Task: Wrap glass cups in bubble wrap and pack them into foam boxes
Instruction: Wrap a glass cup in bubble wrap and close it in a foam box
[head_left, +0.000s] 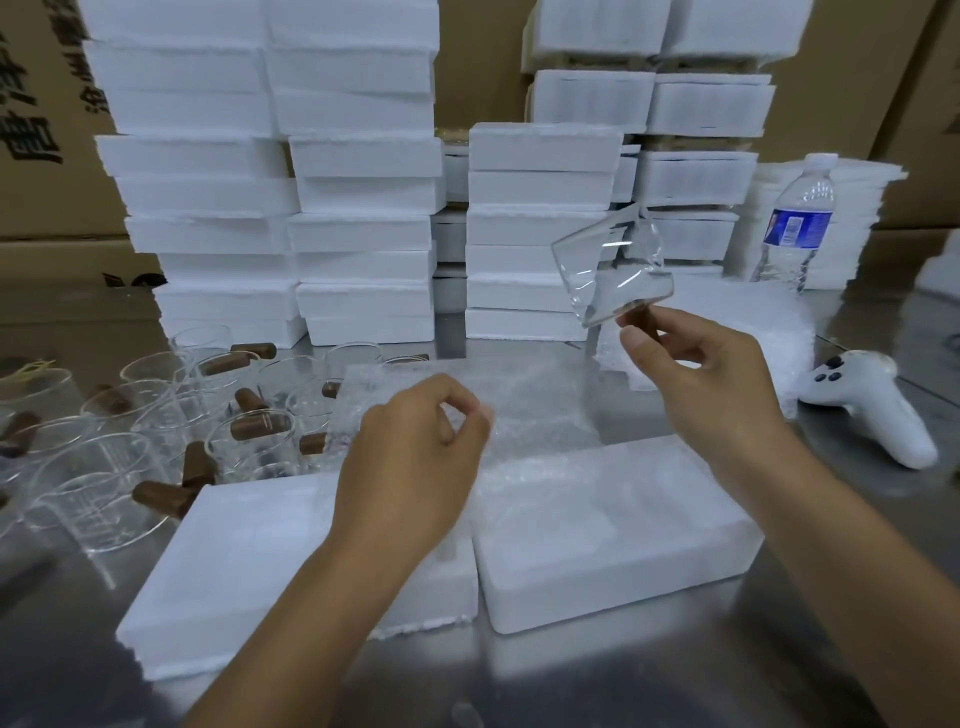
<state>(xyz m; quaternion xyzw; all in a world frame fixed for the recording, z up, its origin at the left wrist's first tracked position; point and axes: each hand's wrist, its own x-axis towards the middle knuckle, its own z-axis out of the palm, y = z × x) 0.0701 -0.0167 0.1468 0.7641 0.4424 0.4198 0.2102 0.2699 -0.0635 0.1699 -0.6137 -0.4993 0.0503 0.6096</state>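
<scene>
Nearest, on the brushed metal table (571, 675), a flat white foam slab (234, 561) and a white rectangular foam box (613, 530) lie side by side, the box showing shallow recesses. Just beyond, the left hand (415, 457) hovers with fingers curled over the left part of a translucent bubble wrap sheet (530, 400) spread flat; whether it pinches the sheet cannot be told. The right hand (717, 379) pinches the brown handle (636, 312) of a clear glass cup (613, 265), held tilted in the air above the sheet's far right corner. Assessment: the step in hand is laying the cup on the sheet; it should go down on its side near one edge, handle inward, the left hand pinning the sheet so the roll starts tight. Room is limited: a cluster of loose glass cups with brown handles (156, 415) crowds the left, a white handheld controller (872, 405) and a heap of spare bubble wrap (753, 327) the right. Farther back, stacked white foam boxes (363, 208) and a clear plastic water bottle (800, 223) wall off the rear, so movement is best kept low and central.
</scene>
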